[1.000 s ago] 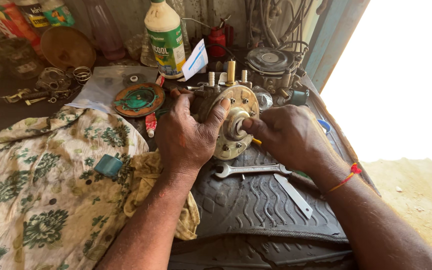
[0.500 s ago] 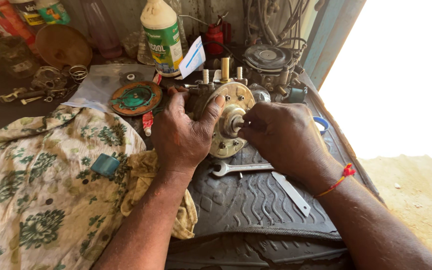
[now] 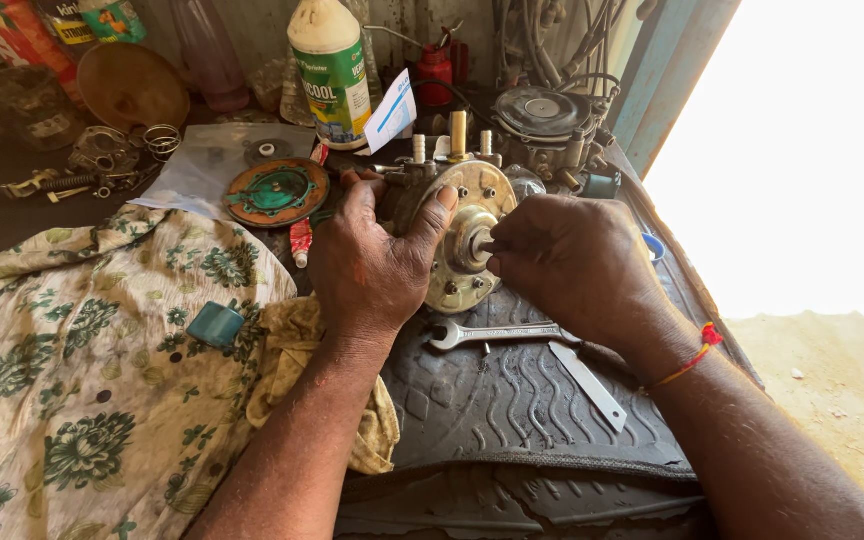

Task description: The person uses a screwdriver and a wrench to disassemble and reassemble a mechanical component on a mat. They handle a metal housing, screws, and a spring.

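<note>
A round metal pump-like part [image 3: 472,200] with bolts around its flange stands on edge on a black rubber mat [image 3: 512,400]. My left hand [image 3: 377,265] grips its left side, thumb over the upper rim. My right hand [image 3: 577,265] is at the central hub, fingertips pinched on a small piece there; what it pinches is hidden. A silver spanner [image 3: 497,333] lies on the mat just below both hands, with a flat metal strip [image 3: 592,385] beside it.
A floral cloth [image 3: 92,360] covers the left, with a teal block [image 3: 216,324] on it. A green-and-rust disc [image 3: 277,192], a white bottle [image 3: 332,75], a carburettor-like assembly [image 3: 547,120], springs and small parts sit behind. Bright open ground lies right.
My hands and the part have barely shifted. My right hand's fingers have turned slightly at the hub.
</note>
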